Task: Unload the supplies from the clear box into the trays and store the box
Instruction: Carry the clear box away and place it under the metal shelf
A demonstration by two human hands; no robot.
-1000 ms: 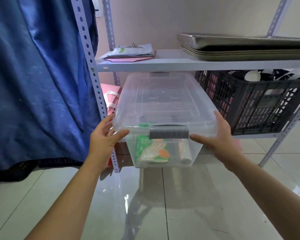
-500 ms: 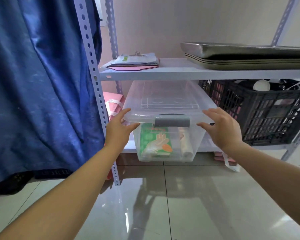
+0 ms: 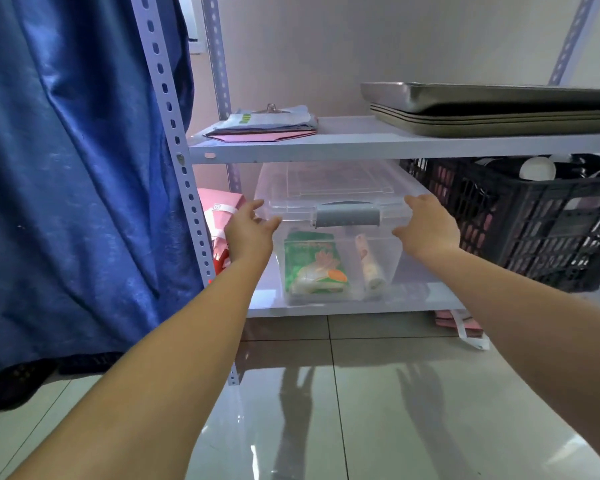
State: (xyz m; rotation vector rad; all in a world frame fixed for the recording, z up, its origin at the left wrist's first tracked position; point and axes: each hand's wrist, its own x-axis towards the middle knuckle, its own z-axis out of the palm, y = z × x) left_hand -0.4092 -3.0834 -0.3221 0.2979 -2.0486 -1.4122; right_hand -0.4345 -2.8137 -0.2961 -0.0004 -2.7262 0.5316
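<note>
The clear box [image 3: 329, 188], lid on and with a grey handle [image 3: 347, 218], sits on the lower shelf [image 3: 326, 308] of a metal rack. Inside it I see a green glove packet [image 3: 314, 268] and a pale roll [image 3: 369, 266]. My left hand [image 3: 248, 233] touches the box's front left corner with fairly straight fingers, thumb under the rim. At the front right corner my right hand [image 3: 426, 228] rests the same way. Stacked metal trays [image 3: 492, 109] lie on the upper shelf at the right.
A black plastic crate [image 3: 520, 220] with white items stands right of the box on the same shelf. A pink bag [image 3: 215, 209] is wedged at its left. Papers [image 3: 264, 123] lie on the upper shelf. A blue curtain [image 3: 70, 168] hangs at the left. The floor below is glossy tile.
The box has moved away from me, from held out in front of the rack to set back on the lower shelf. Both hands went with it and their grip has loosened.
</note>
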